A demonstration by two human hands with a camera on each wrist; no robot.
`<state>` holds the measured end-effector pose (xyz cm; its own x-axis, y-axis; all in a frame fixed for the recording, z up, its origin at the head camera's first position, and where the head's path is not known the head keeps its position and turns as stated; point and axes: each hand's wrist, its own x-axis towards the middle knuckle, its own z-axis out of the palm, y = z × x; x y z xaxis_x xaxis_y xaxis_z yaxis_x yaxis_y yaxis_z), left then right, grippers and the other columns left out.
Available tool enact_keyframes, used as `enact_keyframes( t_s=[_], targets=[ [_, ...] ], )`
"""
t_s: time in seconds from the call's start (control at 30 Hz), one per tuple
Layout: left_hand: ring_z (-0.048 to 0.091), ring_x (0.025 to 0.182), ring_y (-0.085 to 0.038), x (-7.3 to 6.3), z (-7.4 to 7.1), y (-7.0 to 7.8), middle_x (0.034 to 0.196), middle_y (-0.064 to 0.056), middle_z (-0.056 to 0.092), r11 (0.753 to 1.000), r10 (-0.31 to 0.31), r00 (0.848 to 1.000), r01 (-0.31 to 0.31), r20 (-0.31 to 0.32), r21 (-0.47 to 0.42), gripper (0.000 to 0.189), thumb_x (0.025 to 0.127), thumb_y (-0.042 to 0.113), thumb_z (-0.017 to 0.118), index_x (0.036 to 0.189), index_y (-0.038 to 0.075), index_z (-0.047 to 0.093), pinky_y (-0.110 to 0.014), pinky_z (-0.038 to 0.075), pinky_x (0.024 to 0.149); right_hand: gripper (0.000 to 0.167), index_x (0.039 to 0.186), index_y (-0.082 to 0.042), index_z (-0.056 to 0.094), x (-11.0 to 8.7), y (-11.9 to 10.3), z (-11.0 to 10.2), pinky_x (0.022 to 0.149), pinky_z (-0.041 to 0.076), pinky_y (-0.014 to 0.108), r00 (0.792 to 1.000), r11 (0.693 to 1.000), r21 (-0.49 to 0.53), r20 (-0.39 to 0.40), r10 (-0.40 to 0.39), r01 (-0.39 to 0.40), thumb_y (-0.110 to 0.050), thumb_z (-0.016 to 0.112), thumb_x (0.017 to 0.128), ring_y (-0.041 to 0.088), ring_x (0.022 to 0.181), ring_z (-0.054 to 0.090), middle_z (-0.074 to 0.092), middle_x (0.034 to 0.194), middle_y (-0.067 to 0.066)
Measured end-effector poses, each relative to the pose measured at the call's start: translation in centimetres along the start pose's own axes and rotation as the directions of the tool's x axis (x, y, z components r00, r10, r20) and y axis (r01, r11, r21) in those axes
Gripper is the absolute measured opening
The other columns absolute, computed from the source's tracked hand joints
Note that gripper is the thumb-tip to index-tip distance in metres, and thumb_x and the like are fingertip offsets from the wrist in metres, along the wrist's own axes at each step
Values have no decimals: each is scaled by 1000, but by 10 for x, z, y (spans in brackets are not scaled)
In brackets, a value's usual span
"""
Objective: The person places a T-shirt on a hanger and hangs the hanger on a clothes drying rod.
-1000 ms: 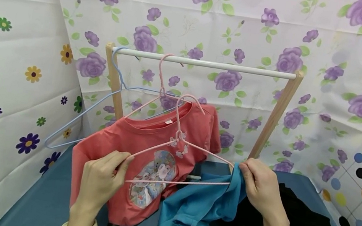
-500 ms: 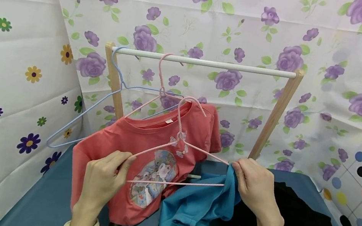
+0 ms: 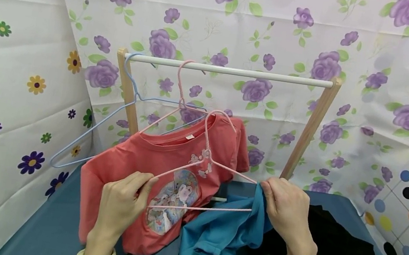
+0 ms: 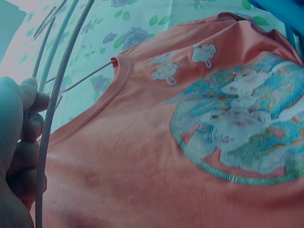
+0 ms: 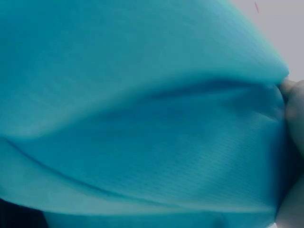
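Observation:
My left hand point(image 3: 120, 205) grips the left end of a thin pink clothes hanger point(image 3: 234, 171), held up in front of the rack with its hook at the top. At the other end, my right hand point(image 3: 288, 213) pinches a blue garment point(image 3: 218, 238) draped over the hanger's right corner. Its lower part hangs in folds down to the table, and in the right wrist view the blue cloth point(image 5: 142, 156) fills most of the picture. Behind the hanger hangs a coral T-shirt point(image 3: 121, 159) with a cartoon print, close beyond my left fingers in the left wrist view.
A wooden rack with a white rail point(image 3: 259, 74) stands at the back. From it hang a blue hanger point(image 3: 86, 132) at the left and another pink hanger point(image 3: 180, 82) carrying the coral T-shirt. Black cloth point(image 3: 344, 247) lies on the blue-covered table point(image 3: 46, 218) at the right.
My right hand has shifted left with the blue garment, and my left hand slightly right. The hanger's hook has moved a little right. Both grips stay the same.

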<state>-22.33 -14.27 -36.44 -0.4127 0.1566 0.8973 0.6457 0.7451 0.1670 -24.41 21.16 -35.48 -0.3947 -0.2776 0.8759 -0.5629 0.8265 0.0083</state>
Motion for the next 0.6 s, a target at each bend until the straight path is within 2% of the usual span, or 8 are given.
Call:
enact_keyframes(
  t_s=[0.1, 0.2, 0.37, 0.6],
  targets=[
    [49, 47, -7, 0, 2, 2, 73, 1, 65, 1000, 5, 1000, -5, 5, -6, 36, 102, 37, 53, 87, 9, 71, -22, 39, 42, 51, 65, -16, 45, 2, -4, 4, 42, 24, 28, 999, 1000, -28, -51, -6, 5, -43, 33, 107, 13, 44, 34, 37, 54, -4],
    [50, 47, -8, 1, 5, 5, 72, 2, 64, 1000, 16, 1000, -16, 14, -15, 27, 100, 31, 58, 87, 10, 71, -22, 38, 43, 50, 64, -15, 44, 3, -8, 8, 43, 22, 28, 995, 999, -32, -96, -16, 13, -41, 35, 107, 13, 43, 30, 34, 53, -4],
    [51, 48, -7, 2, 7, 9, 72, 3, 64, 999, 28, 999, -28, 30, -25, 8, 91, 18, 70, 88, 11, 71, -22, 39, 43, 50, 64, -15, 41, 4, -14, 12, 44, 18, 26, 993, 999, -33, -115, -5, 1, -40, 35, 107, 11, 42, 23, 27, 52, -7],
    [51, 48, -8, 1, 7, 9, 70, 3, 62, 1000, 26, 999, -25, 35, -15, 24, 98, 30, 62, 86, 12, 71, -22, 39, 43, 51, 64, -16, 40, 4, -21, 17, 41, 15, 24, 995, 1000, -13, -99, 23, -24, -42, 34, 107, 12, 39, 27, 27, 51, -6]
  ],
)
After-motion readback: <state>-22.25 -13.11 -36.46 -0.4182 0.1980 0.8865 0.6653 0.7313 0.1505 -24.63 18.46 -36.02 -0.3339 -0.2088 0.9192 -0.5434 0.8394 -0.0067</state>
